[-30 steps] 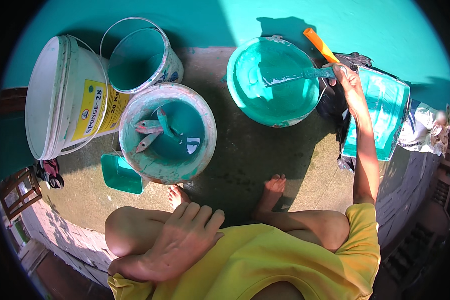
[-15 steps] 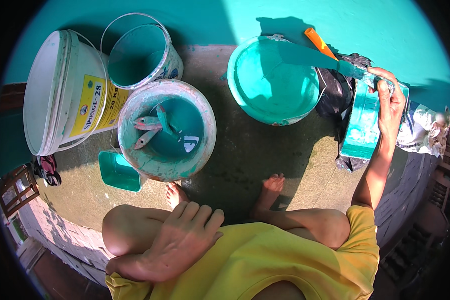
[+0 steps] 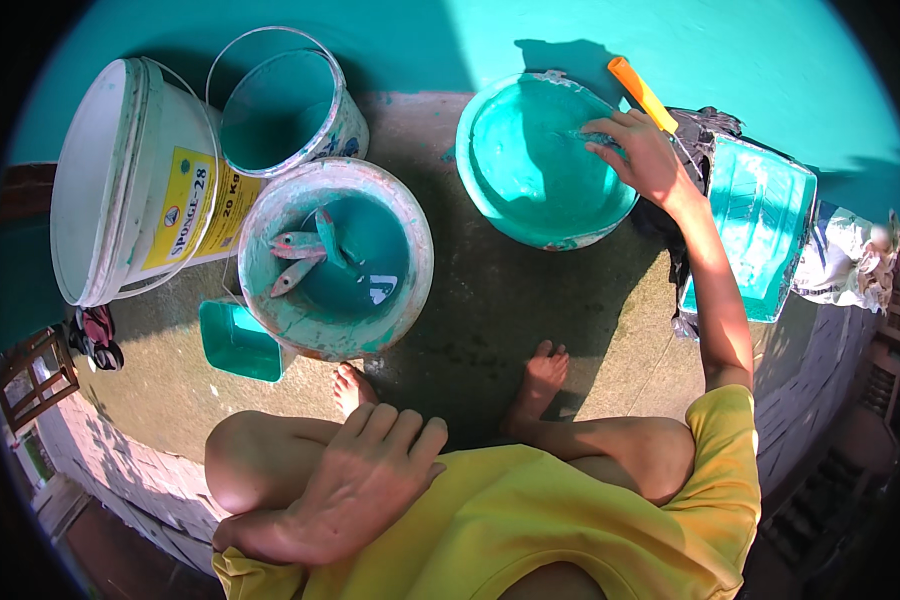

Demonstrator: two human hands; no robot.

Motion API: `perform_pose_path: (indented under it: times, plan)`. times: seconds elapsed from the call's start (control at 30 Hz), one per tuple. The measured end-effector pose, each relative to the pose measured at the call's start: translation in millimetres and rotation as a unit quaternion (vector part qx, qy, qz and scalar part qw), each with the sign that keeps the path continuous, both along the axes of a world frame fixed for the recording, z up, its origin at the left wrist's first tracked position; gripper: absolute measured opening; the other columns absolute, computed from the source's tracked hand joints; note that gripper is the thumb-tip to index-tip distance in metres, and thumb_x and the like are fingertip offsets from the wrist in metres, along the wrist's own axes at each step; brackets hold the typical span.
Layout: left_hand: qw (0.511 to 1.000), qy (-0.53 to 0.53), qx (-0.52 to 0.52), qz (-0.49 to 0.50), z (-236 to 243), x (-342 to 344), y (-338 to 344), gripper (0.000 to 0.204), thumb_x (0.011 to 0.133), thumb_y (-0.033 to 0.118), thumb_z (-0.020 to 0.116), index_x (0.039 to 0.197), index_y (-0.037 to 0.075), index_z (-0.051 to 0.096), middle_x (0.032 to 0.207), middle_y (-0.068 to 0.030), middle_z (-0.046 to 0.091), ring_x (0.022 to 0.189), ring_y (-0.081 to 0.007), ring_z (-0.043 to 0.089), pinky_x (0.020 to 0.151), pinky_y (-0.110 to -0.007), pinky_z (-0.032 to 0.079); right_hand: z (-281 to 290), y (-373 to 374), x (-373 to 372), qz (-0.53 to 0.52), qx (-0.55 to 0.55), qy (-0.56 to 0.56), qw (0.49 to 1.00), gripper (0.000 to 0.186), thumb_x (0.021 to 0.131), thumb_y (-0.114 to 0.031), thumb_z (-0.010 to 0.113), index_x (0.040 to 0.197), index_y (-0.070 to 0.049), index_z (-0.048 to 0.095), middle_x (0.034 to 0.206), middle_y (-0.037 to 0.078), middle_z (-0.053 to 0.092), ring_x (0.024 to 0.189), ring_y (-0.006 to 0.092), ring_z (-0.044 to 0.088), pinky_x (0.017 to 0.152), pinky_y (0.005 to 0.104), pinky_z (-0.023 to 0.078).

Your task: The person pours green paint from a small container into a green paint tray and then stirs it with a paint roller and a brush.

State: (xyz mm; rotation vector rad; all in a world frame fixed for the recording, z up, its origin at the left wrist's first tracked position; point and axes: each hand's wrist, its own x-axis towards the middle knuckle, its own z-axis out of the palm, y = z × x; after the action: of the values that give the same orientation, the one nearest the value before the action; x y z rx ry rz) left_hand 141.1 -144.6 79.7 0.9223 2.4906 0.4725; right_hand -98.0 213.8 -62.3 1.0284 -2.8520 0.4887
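Note:
My right hand (image 3: 638, 155) is closed on a paint-coated scraper, mostly hidden by my fingers and angled into a round bucket of turquoise paint (image 3: 515, 200). My left hand (image 3: 370, 475) rests near my lap with fingers loosely bent and apart, holding nothing visible. Right of the bucket, a turquoise-smeared tray (image 3: 745, 250) lies on black plastic, with an orange roller handle (image 3: 635, 85) standing behind. A paint-stained tub (image 3: 405, 250) at centre left holds murky teal liquid and several handled tools (image 3: 300, 275).
A large white bucket (image 3: 95, 185) lies tipped at the left, beside a smaller pail (image 3: 325, 135). A green square container (image 3: 240, 345), sandals (image 3: 95, 340) and a crumpled white sack (image 3: 840, 265) sit around. A turquoise wall (image 3: 390, 50) runs behind. My bare feet (image 3: 545, 370) are on the concrete.
My right hand, raised to the right over the tray half a second ago with the blade showing, has moved left and down over the paint bucket. My left hand stays put.

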Motion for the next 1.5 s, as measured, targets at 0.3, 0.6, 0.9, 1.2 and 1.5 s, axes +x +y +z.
perform_pose_path:
  times: [0.3, 0.6, 0.9, 1.2, 1.5]
  plan:
    - [1.000, 0.005, -0.004, -0.004, -3, 1, -3, 0.025, 0.081, 0.022, 0.067, 0.098, 0.005, 0.058, 0.081, -0.0064, 0.051, 0.081, -0.0210, 0.052, 0.075, -0.032, 0.046, 16, 15, 44, -0.051, -0.054, -0.231, 0.970, 0.023, 0.091, -0.017, 0.068, 0.103, 0.003, 0.067, 0.080, 0.022, 0.064, 0.074, 0.0396, 0.063, 0.066, 0.0436, 0.048]
    - [1.000, 0.005, -0.006, -0.019, -4, -2, 1, 0.026, 0.082, 0.023, 0.066, 0.099, 0.005, 0.058, 0.082, -0.0065, 0.050, 0.081, -0.0213, 0.052, 0.075, -0.033, 0.045, 9, -36, 44, 0.056, -0.057, -0.134, 0.988, 0.023, 0.090, -0.021, 0.070, 0.109, -0.008, 0.069, 0.091, 0.011, 0.066, 0.089, 0.0312, 0.061, 0.079, 0.0399, 0.049]
    - [1.000, -0.005, -0.002, -0.003, -1, -3, 0, 0.032, 0.081, 0.023, 0.068, 0.104, 0.002, 0.059, 0.084, -0.0071, 0.053, 0.083, -0.0214, 0.053, 0.076, -0.033, 0.046, -26, 5, -5, 0.006, 0.019, -0.035, 0.999, 0.023, 0.091, -0.020, 0.068, 0.109, -0.005, 0.067, 0.096, 0.015, 0.068, 0.092, 0.0359, 0.061, 0.082, 0.0434, 0.049]
    - [1.000, -0.009, 0.003, -0.013, -7, -6, -1, 0.025, 0.081, 0.023, 0.068, 0.096, 0.005, 0.057, 0.082, -0.0065, 0.051, 0.080, -0.0211, 0.052, 0.074, -0.033, 0.045, -7, -8, 32, -0.002, -0.059, -0.196, 0.979, 0.026, 0.092, -0.023, 0.068, 0.107, -0.002, 0.068, 0.085, 0.019, 0.067, 0.080, 0.0348, 0.064, 0.072, 0.0424, 0.049]
    - [1.000, -0.016, -0.001, -0.010, -5, -6, -2, 0.031, 0.082, 0.023, 0.068, 0.103, 0.003, 0.059, 0.084, -0.0072, 0.053, 0.083, -0.0218, 0.054, 0.076, -0.033, 0.046, -41, -23, -1, 0.041, -0.076, -0.040, 0.995, 0.025, 0.091, -0.021, 0.070, 0.109, -0.004, 0.068, 0.093, 0.014, 0.068, 0.087, 0.0332, 0.060, 0.076, 0.0417, 0.049]
